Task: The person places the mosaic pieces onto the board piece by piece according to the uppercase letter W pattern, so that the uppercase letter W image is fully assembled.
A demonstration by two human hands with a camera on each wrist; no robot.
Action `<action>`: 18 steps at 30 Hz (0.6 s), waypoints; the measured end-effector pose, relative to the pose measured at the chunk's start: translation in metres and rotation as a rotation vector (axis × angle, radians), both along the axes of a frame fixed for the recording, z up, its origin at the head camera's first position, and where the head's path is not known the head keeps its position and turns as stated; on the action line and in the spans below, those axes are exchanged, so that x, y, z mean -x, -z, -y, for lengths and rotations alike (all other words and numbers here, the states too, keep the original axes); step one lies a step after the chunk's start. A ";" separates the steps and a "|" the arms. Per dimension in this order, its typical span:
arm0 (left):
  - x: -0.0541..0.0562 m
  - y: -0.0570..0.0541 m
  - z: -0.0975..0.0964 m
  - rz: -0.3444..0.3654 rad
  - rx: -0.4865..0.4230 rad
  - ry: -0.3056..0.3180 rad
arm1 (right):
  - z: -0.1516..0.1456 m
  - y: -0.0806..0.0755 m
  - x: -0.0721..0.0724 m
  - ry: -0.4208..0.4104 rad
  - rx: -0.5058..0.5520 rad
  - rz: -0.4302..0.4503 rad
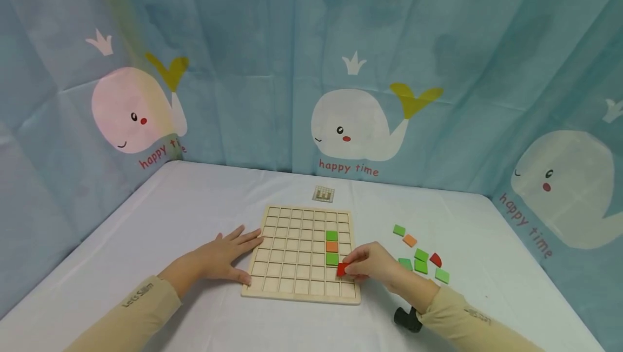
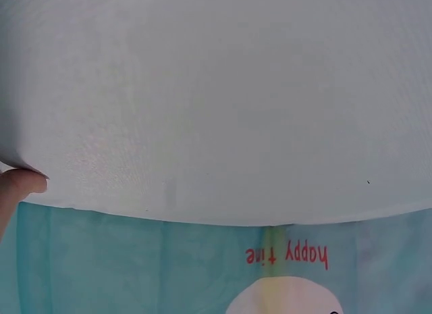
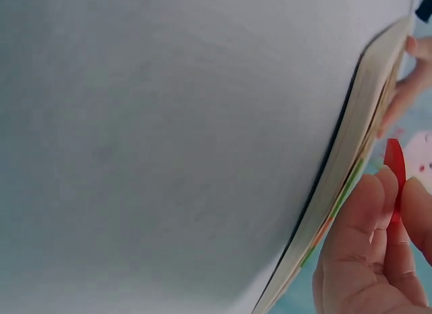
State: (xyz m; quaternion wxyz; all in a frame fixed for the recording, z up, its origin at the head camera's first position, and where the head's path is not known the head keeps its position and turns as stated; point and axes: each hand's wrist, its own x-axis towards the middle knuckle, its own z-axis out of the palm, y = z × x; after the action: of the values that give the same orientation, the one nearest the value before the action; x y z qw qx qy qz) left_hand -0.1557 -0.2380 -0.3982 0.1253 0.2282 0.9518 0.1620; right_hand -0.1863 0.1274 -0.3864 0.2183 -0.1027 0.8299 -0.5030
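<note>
My right hand [image 1: 372,265] pinches a red tile [image 1: 342,270] between thumb and fingers, over the lower right cells of the wooden grid board [image 1: 287,299]. In the right wrist view the red tile [image 3: 396,172] stands edge-on between thumb and fingertips. Just up and left of it, a green tile [image 1: 332,259], an orange tile [image 1: 332,246] and another green tile [image 1: 331,236] form one column in the board. My left hand [image 1: 219,257] lies with spread fingers at the board's left edge, thumb near the lower left corner.
Right of the board lie several loose tiles, among them an orange tile [image 1: 410,240], green tiles [image 1: 421,266] and a red quarter-circle tile [image 1: 435,260]. A small grid-patterned card [image 1: 323,194] lies behind the board. A black object [image 1: 408,319] sits by the right forearm. Whale-print curtains [image 1: 243,98] enclose the table.
</note>
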 end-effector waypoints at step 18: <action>0.002 0.004 0.001 -0.012 0.018 -0.004 | 0.017 0.003 -0.002 -0.051 -0.047 -0.038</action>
State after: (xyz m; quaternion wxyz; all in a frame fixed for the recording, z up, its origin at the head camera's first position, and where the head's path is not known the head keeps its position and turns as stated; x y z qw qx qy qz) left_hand -0.1578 -0.2393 -0.4021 0.1215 0.2261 0.9544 0.1526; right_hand -0.1841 0.1108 -0.3899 0.2175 -0.1280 0.8427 -0.4756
